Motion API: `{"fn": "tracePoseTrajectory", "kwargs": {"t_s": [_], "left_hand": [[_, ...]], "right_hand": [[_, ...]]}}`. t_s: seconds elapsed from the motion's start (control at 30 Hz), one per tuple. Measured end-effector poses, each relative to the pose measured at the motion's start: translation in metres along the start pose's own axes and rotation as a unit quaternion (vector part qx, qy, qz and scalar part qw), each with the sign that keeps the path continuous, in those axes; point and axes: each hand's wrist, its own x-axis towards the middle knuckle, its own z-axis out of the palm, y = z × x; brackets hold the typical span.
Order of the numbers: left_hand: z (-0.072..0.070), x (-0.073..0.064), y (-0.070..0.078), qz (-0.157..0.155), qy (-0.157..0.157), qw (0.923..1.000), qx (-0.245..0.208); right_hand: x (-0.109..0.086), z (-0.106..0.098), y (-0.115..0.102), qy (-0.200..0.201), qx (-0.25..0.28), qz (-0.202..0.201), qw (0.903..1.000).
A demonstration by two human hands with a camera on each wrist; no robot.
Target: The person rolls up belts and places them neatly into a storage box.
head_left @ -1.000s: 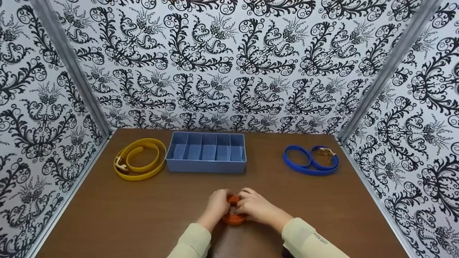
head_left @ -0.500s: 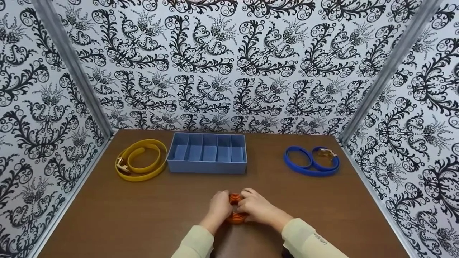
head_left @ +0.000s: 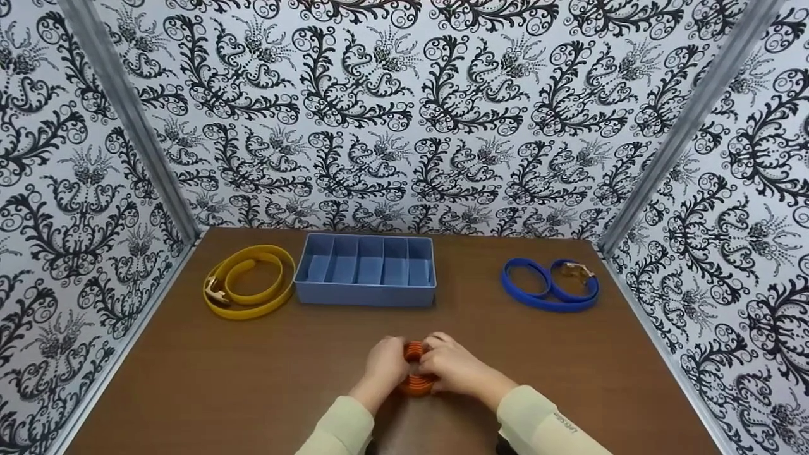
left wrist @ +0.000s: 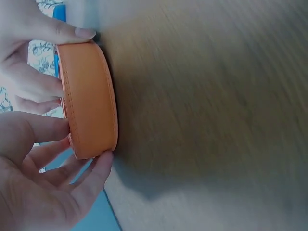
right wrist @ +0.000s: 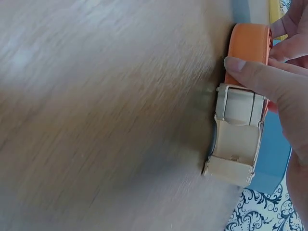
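Observation:
An orange belt (head_left: 417,385), rolled into a tight coil, stands on its edge on the table between both hands. My left hand (head_left: 385,365) pinches the coil from the left; in the left wrist view its fingers (left wrist: 98,168) bend round one end of the smooth orange band. From the other side my right hand (head_left: 454,363) holds the coil, its thumb pressing the outer layer near the buckle in the right wrist view. The pale metal buckle (right wrist: 236,137) sticks out past that thumb. Part of the inner windings is covered by fingers.
Behind the hands stands a blue-grey tray (head_left: 365,295) with several compartments. To its left lies a coiled yellow belt (head_left: 249,311), and to the right a blue belt (head_left: 548,304) in two loops. Patterned walls (head_left: 392,114) enclose the brown table (head_left: 253,379).
Both hands keep their grip on the orange coil. The left hand has shifted slightly, and the coil sits a little further right in the head view; the other belts and tray stay put.

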Motion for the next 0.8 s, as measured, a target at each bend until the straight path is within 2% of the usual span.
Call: {"fn": "tracePoseTrajectory", "kwargs": {"t_s": [0.1,0.17,0.23,0.3,0.37,0.43,0.5,0.57,0.63,0.8], "left_hand": [[-0.004,-0.003,-0.003,0.005,-0.001,0.9996,0.028],[-0.009,-0.004,-0.005,0.022,0.000,0.9987,0.046],[-0.014,-0.006,-0.006,0.056,-0.001,0.9963,0.064],[-0.018,-0.008,-0.008,0.110,-0.003,0.9895,0.094],[-0.021,-0.010,-0.009,0.171,-0.013,0.9767,0.130],[-0.022,-0.013,-0.011,0.224,-0.033,0.9596,0.167],[-0.022,-0.016,-0.013,0.265,-0.055,0.9433,0.192],[-0.022,-0.019,-0.015,0.294,-0.071,0.9321,0.200],[-0.020,-0.021,-0.018,0.319,-0.066,0.9235,0.202],[-0.013,-0.023,-0.024,0.375,-0.009,0.8925,0.251]], "right_hand": [[0.002,0.002,-0.001,0.009,0.003,-0.001,1.0000],[0.002,0.003,-0.001,0.015,0.002,-0.003,0.9999],[0.001,0.004,0.000,0.021,0.000,-0.004,0.9998],[0.001,0.004,0.000,0.029,-0.001,-0.006,0.9996],[0.000,0.005,0.001,0.038,0.001,-0.009,0.9992],[0.000,0.006,0.002,0.047,0.004,-0.014,0.9988],[0.001,0.006,0.002,0.054,0.006,-0.020,0.9983],[0.001,0.006,0.002,0.060,0.007,-0.022,0.9979],[0.001,0.005,0.001,0.065,0.012,-0.020,0.9976],[0.000,0.003,-0.002,0.060,0.021,-0.003,0.9979]]}}
